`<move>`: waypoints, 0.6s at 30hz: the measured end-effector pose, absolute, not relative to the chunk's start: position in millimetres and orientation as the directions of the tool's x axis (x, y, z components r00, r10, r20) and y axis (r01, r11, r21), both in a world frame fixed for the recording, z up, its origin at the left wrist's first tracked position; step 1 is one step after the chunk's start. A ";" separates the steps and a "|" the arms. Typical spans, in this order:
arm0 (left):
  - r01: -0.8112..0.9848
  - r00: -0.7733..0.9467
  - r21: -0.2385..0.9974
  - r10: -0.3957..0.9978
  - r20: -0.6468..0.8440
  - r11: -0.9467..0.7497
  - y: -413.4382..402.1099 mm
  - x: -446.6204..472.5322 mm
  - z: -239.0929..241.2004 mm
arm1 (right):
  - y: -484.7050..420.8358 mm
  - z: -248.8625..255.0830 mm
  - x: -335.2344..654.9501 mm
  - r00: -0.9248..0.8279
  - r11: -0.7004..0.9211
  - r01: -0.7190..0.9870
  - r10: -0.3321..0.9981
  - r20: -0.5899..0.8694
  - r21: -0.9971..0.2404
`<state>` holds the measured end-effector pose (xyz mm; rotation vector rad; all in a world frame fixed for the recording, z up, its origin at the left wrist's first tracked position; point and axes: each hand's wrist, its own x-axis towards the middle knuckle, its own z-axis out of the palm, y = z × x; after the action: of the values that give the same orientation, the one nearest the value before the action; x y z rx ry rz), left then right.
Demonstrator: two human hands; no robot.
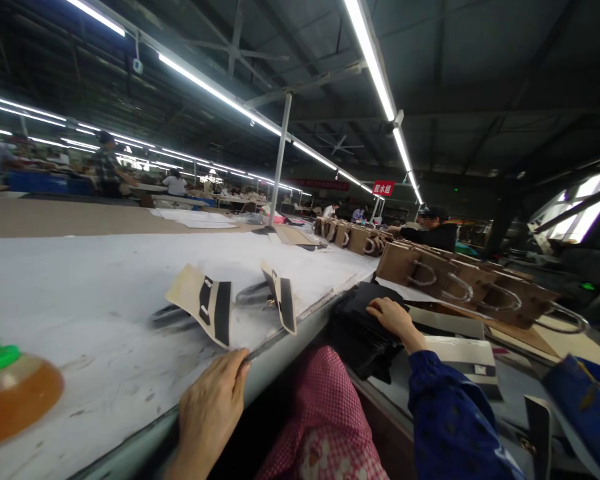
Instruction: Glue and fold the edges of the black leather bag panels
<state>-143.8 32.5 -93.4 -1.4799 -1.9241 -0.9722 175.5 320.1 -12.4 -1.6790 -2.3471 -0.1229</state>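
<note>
My left hand (213, 410) rests on the front edge of a long white work table (105, 287), fingers curled over the rim, holding nothing. My right hand (394, 319), in a blue sleeve, lies flat on a stack of black pieces (360, 333) on a lower bench to my right. Two cream cards with black stripes (203, 303) (281, 293) lie on the table just beyond my left hand, each with dark curved handles behind it.
A brown glue bottle with a green cap (5, 383) lies at the table's left. Rows of brown paper bags with handles (475, 287) line the right bench. A person in black (433, 230) sits behind them; other workers stand far left. A metal pole (280, 167) rises mid-table.
</note>
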 end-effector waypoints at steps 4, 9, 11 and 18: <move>0.958 -0.285 0.244 0.615 0.735 0.153 30.7 -141.1 -90.1 | 316.4 -18.2 181.3 -0.383 0.408 0.911 0.891 0.244 -0.062; 0.954 -0.295 0.257 0.634 0.715 0.154 28.5 -140.8 -89.3 | 310.0 -20.6 196.7 -0.461 0.509 0.847 0.846 0.269 -0.150; 0.956 -0.285 0.254 0.643 0.711 0.143 27.8 -140.6 -88.8 | 304.7 -20.8 203.9 -0.473 0.532 0.821 0.837 0.277 -0.208; 0.956 -0.282 0.255 0.669 0.688 0.141 26.5 -138.3 -84.9 | 288.1 -25.1 219.8 -0.470 0.546 0.745 0.838 0.278 -0.384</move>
<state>-138.3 26.5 -84.9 -1.5567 -2.0144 -0.9435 219.8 288.1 -25.1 -1.2855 -2.3524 0.2899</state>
